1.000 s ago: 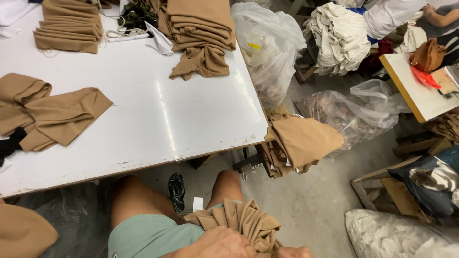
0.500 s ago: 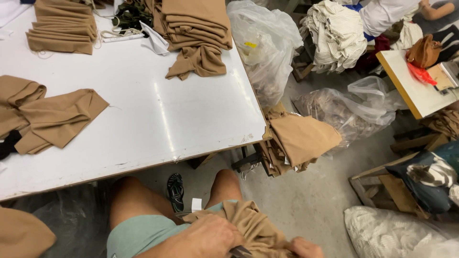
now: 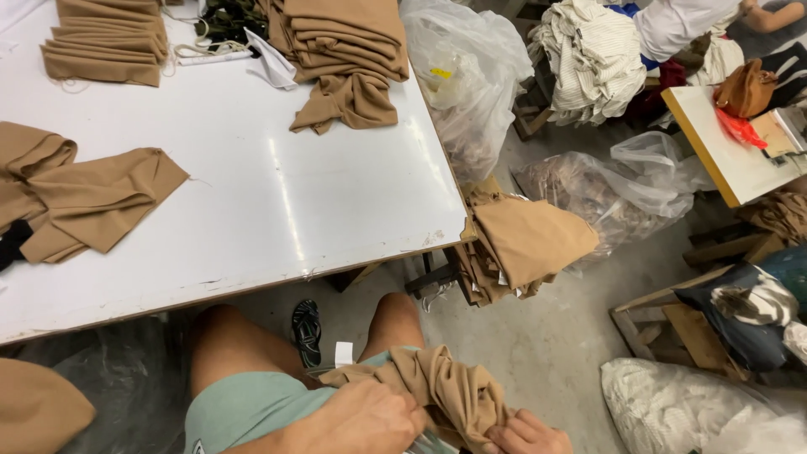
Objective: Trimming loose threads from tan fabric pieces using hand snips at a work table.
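A bunched tan cloth piece (image 3: 441,388) lies on my lap over my green shorts (image 3: 244,408). My left hand (image 3: 370,416) grips its near left side with fingers closed in the folds. My right hand (image 3: 525,433) pinches its lower right edge at the bottom of the view. On the white table (image 3: 277,210) ahead of me lie a loose tan cloth (image 3: 92,197) at the left and two folded tan stacks, one at the far left (image 3: 105,42) and one at the far middle (image 3: 345,42).
A pile of tan pieces (image 3: 517,244) rests on a stool right of the table corner. Clear plastic bags (image 3: 471,76) of cloth stand behind it. A second white table (image 3: 723,164) is at the far right, with another person's arm (image 3: 777,15) above it. A sandal (image 3: 307,324) lies under the table.
My hands have pulled the tan cloth further up over my lap and bunched it tighter. The view has shifted slightly down and left.
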